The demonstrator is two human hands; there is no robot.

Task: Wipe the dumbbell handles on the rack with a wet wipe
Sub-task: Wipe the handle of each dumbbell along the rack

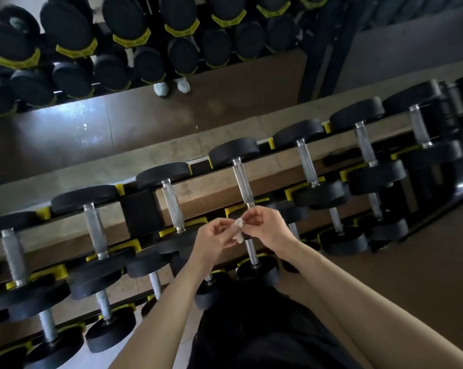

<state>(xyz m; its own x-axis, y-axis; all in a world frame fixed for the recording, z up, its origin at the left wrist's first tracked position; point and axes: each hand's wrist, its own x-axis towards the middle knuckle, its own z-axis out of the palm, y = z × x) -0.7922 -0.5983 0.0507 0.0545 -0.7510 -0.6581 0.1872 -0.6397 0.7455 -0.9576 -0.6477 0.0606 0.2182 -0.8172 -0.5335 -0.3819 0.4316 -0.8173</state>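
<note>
Wet wipe, one, bunched small and white, hangs pinched between the left hand and right hand, fingers of both curled on it, apparently to refold it before wiping. It sits just above the upper tier of the rack, near one steel handle. Seven dumbbells show on that tier; the lower tier's count is unclear, partly hidden by arms.

Long black rack with yellow holders. Rows of black dumbbells side by side on it. Shiny handles.
</note>
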